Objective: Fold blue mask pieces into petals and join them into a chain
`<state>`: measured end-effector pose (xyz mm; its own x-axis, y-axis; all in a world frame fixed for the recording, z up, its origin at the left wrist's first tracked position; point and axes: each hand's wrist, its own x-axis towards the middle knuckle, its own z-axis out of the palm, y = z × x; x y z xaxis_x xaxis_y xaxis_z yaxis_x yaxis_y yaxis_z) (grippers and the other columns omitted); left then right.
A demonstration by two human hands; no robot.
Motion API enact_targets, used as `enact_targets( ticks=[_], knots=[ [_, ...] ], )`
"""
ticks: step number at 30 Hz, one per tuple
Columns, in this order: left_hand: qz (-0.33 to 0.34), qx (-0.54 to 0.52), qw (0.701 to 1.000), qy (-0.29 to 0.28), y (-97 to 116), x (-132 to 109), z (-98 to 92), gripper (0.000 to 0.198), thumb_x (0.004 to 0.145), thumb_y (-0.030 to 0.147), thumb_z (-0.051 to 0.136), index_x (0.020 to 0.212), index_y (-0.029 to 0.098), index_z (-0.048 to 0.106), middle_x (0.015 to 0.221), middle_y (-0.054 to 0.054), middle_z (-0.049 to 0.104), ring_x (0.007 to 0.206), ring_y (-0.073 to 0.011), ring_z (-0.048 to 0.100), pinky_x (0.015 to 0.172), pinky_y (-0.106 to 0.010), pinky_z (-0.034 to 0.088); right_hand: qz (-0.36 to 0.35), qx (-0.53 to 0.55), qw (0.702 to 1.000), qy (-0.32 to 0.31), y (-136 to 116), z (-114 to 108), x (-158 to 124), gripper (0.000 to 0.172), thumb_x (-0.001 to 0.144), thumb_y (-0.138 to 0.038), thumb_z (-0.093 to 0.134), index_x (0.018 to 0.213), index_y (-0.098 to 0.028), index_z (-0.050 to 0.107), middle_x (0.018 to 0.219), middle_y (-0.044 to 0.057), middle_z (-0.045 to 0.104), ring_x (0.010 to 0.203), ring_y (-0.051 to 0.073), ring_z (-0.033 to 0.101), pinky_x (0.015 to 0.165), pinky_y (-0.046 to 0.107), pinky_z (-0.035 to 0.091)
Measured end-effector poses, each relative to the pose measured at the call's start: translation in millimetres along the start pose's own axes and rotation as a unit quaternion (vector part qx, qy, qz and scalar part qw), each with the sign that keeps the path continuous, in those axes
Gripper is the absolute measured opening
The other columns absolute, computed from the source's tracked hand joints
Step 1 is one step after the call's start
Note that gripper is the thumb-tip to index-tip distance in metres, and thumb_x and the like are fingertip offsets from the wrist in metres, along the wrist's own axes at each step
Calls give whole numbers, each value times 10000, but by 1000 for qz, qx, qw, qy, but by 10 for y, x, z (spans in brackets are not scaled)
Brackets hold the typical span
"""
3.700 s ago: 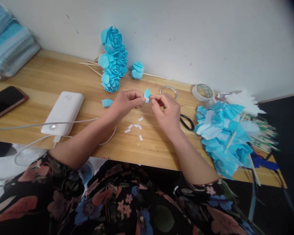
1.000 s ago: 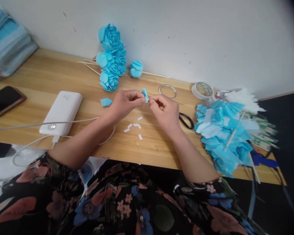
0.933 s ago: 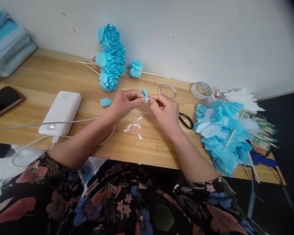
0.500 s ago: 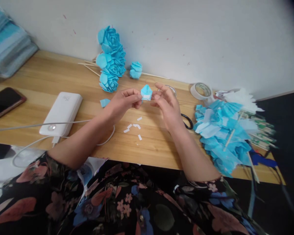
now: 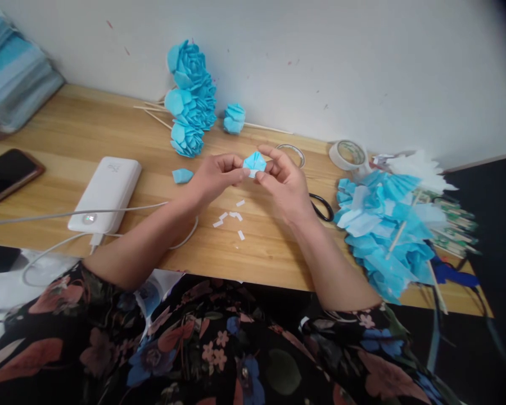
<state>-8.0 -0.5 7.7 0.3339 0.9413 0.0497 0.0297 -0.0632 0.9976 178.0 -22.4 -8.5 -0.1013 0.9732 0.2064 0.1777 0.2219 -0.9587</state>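
My left hand (image 5: 214, 179) and my right hand (image 5: 285, 183) meet above the middle of the wooden table (image 5: 67, 135). Both pinch a small folded blue paper petal (image 5: 254, 162) between thumb and fingertips. The petal has a strip of white tape along its lower edge. Several small white tape backings (image 5: 231, 219) lie on the table just below my hands. Another loose blue petal (image 5: 182, 175) rests to the left of my left hand.
Finished blue paper flowers on sticks (image 5: 190, 95) lie by the wall. A white power bank (image 5: 107, 192) with cables and a phone (image 5: 6, 175) sit left. Two tape rolls (image 5: 346, 154), black scissors (image 5: 320, 207) and a heap of blue paper (image 5: 383, 225) are right.
The petal has turned from edge-on to face me, now spread wider. My right fingers opened briefly, then closed back onto it. My left hand kept its pinch.
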Motion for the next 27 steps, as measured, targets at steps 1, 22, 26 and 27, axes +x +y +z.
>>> enact_targets(
  ticks=[1, 22, 26, 27],
  knots=[
    [0, 5, 1000, 2, 3, -4, -3, 225, 771, 328, 755, 681, 174, 617, 647, 17, 603, 619, -101, 518, 655, -255, 451, -3, -3, 1000, -5, 8, 0, -1, 455, 893, -373, 707, 1335, -309, 622, 854, -18, 643, 800, 171, 645, 825, 369, 606],
    [49, 38, 996, 62, -17, 24, -16, 61, 841, 226, 671, 803, 179, 673, 646, 26, 606, 588, -96, 525, 615, -242, 458, 2, 19, 1000, 8, 48, -68, 41, 383, 867, -398, 728, 1237, -298, 721, 973, 9, 730, 907, 200, 685, 882, 407, 632],
    [161, 121, 967, 156, -23, -22, 26, 84, 878, 243, 691, 817, 202, 652, 658, 26, 608, 591, -103, 509, 593, -247, 421, 20, 26, 999, 35, 49, -45, 39, 387, 864, -401, 723, 1238, -302, 720, 985, 8, 729, 897, 196, 675, 853, 394, 641],
    [184, 151, 958, 157, -19, -44, 40, 96, 874, 240, 699, 799, 202, 651, 662, 23, 609, 594, -104, 502, 597, -254, 413, 22, 25, 999, 37, 50, -39, 36, 391, 863, -406, 724, 1241, -305, 718, 978, 6, 728, 890, 194, 673, 854, 393, 641]
  ],
)
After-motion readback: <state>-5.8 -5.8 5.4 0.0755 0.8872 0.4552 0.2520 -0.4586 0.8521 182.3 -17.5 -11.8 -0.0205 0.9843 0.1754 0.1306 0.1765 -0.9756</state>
